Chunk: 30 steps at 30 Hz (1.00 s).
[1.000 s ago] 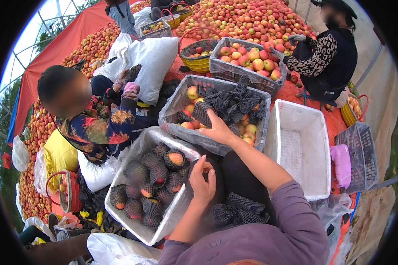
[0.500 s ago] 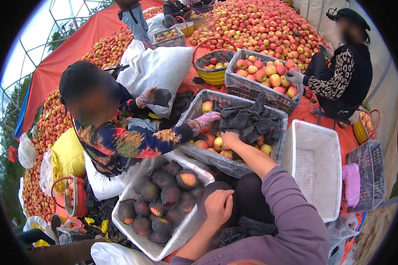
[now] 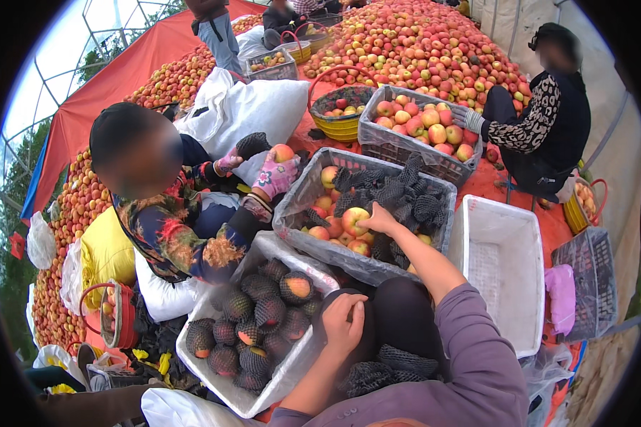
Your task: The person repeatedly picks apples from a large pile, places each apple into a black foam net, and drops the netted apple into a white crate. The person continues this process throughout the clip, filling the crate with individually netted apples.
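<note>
Withdrawn from the grey, plastic-lined rectangular crate [image 3: 327, 250] is a co-worker's pink-gloved hand [image 3: 275, 178]. Between the crate's near and far edges, the right hand [image 3: 380, 219] has fingers pinching a round yellow-red apple [image 3: 353, 221]. The left hand [image 3: 344, 322] rests by the black-clad left knee [image 3: 329, 302], fingers curled, how tightly I cannot tell.

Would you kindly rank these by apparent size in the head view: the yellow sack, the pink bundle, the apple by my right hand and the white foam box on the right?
1. White foam box
2. Yellow sack
3. Pink bundle
4. Apple by your right hand
</note>
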Available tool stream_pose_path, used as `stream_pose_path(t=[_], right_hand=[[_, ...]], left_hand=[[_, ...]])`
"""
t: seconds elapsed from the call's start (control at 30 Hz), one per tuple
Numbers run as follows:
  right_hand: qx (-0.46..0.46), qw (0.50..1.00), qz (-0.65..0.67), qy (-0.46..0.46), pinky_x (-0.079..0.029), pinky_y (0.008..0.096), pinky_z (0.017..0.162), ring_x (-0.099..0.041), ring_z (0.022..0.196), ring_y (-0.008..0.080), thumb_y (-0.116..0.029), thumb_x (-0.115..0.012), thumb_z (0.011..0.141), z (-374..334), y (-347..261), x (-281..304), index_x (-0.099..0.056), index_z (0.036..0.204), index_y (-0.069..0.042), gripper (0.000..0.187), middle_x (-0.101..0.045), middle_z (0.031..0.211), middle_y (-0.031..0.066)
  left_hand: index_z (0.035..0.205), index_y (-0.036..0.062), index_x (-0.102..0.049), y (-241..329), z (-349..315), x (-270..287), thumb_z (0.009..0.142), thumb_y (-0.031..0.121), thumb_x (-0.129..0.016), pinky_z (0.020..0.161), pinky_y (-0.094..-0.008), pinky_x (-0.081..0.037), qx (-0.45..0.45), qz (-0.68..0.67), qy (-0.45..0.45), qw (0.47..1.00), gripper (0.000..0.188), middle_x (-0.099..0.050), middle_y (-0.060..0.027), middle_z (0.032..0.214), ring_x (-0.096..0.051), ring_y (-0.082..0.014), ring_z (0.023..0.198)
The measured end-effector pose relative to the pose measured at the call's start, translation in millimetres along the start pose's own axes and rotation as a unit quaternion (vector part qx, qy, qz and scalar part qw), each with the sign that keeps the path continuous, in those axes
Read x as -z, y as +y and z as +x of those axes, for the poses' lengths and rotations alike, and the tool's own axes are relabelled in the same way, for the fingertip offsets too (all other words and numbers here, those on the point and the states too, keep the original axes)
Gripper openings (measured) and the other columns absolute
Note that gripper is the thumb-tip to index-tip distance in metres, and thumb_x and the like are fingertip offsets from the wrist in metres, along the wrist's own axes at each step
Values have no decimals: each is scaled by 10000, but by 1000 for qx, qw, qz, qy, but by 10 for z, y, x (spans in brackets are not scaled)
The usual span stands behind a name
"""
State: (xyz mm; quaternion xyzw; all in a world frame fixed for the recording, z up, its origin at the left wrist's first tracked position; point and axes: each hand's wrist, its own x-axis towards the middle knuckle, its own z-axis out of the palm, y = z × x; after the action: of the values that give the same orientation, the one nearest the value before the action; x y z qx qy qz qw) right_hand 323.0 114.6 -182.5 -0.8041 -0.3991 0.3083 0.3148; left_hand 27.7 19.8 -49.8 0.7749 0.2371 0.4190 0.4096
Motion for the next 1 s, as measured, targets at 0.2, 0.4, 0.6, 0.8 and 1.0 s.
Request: stream_pose_path(t=[0.2,0.4,0.6,0.8,1.0], right_hand=[[69,957,281,-5,-310,326,1036,-351,1290,296,-435,-741,671,-771,-343,344,-109,1369,170,1119,-315,1382,299],[297,954,24,34,-403,385,916,-532,1080,343,-354,-742,683,-1931,-1201,669,-463,1206,-11,685,-549,1144,215],[458,877,-110,100,-440,438,748,-551,844,391,-281,-746,682,-2556,-1368,413,-550,973,27,467,-574,879,207],[421,905,-52,36,-429,401,885,-529,1019,377,-271,-786,629,-2805,-1447,306,-485,1166,13,678,-538,1098,206],[150,730,567,-351,-353,374,1036,-423,1240,217,-319,-825,637,-3070,-1311,259,-217,1392,1,1021,-392,1349,123]], left_hand=[[1303,73,-393,-330,537,-123,831,101,-606,880,-343,-452,135,-154,43,978,518,-463,-102,1217,-494,-208,1103],[1339,130,-316,-234,727,-248,852,218,-635,859,-368,-495,206,-433,29,877,590,-461,-88,1230,-527,-225,1076],[1213,55,-459,-76,282,-43,928,421,-492,875,-316,-463,266,-515,55,813,465,-524,-51,1102,-530,-158,1027],[1167,36,-487,255,11,371,944,500,-385,850,-312,-458,303,-456,48,835,525,-562,-46,1027,-566,-153,923],[1126,9,-536,174,-193,522,910,308,-522,923,-320,-445,249,-503,-101,821,369,-579,-116,1129,-563,-198,1023]])
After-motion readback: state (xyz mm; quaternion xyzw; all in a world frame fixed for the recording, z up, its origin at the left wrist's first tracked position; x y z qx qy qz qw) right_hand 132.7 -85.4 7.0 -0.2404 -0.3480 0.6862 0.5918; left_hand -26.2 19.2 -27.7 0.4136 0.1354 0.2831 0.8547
